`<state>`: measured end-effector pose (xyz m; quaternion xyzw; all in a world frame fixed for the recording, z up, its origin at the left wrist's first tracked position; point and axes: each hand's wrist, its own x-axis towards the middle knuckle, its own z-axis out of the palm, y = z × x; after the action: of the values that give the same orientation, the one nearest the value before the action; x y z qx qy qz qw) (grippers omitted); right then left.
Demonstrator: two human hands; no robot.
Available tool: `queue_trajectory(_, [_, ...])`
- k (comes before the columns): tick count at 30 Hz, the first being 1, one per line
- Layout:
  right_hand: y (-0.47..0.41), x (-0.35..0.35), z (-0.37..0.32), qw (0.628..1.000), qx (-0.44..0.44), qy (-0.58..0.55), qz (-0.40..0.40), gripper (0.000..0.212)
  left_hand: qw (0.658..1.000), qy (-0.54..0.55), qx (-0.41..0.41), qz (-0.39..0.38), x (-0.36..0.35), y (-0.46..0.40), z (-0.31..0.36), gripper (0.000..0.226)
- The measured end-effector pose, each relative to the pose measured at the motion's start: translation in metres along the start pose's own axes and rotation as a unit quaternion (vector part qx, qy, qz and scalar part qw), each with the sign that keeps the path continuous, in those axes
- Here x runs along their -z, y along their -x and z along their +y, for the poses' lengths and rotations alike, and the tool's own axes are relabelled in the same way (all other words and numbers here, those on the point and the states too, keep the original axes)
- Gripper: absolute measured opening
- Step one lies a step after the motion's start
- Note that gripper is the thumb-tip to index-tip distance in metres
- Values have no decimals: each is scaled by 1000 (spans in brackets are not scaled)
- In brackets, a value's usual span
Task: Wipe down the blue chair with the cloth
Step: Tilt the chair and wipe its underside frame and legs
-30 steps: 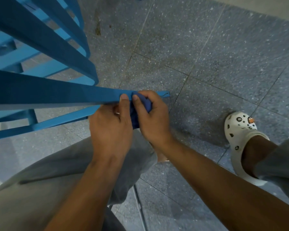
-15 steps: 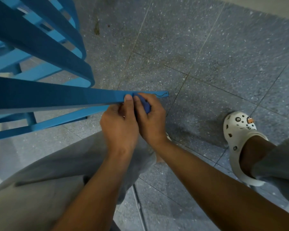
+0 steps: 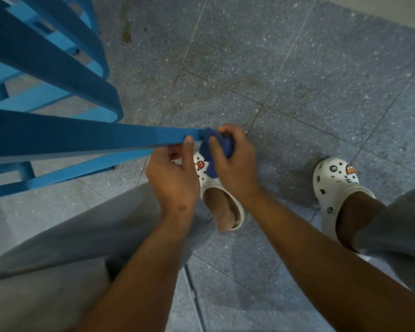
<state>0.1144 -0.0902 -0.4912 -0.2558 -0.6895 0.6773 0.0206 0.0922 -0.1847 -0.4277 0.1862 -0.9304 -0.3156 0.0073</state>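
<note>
Both hands have slid along the chair (image 3: 65,137) slat to its tip. Right hand (image 3: 233,161) grips the cloth (image 3: 216,144) there; left hand (image 3: 173,178) pinches the slat.

chair (image 3: 58,137) left, cloth (image 3: 217,144) at its end

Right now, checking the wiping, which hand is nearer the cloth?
Right. The right hand grips the cloth at the chair rail's end; the left hand holds the rail beside it.
</note>
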Motion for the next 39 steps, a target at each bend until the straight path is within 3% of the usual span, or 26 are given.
queue_trajectory(3, [5, -28, -4, 999, 43, -9, 8, 10, 1000, -10, 0, -6, 0, -1, -1, 24])
queue_trajectory(9, [-27, -27, 42, 992, -121, 40, 18, 20, 1000, -9, 7, -12, 2, -1, -3, 35])
queue_trajectory(15, [-3, -33, 11, 1000, -18, 16, 13, 13, 1000, -1, 17, -11, 2, 4, 1, 25])
queue_trajectory(19, [-20, -27, 26, 997, -73, 23, -7, 14, 998, 12, 47, -32, 3, 18, 5, 36])
queue_trajectory(22, [-34, -7, 38, 992, -118, 37, -20, 12, 993, 2, 83, -84, 4, 36, 12, 37])
queue_trajectory(24, [-33, 2, 39, 992, -128, 10, -4, 9, 986, -67, 21, -149, 9, 47, 22, 31])
queue_trajectory(28, [-21, 10, 39, 991, -132, -35, 11, 13, 922, -246, -207, -214, 7, 27, 53, 24])
queue_trajectory(32, [-7, 6, 48, 983, -173, -48, 26, 13, 810, -433, -284, -276, -12, -24, 76, 23])
queue_trajectory(35, [-4, -2, 54, 984, -173, -41, 18, 9, 714, -560, -281, -312, -27, -37, 84, 21])
queue_trajectory(37, [-6, -14, 50, 987, -147, -59, 22, 12, 692, -594, -250, -324, -34, -43, 87, 19])
queue_trajectory(39, [-9, -28, 47, 991, -111, -63, 35, 13, 693, -600, -230, -328, -38, -48, 89, 15])
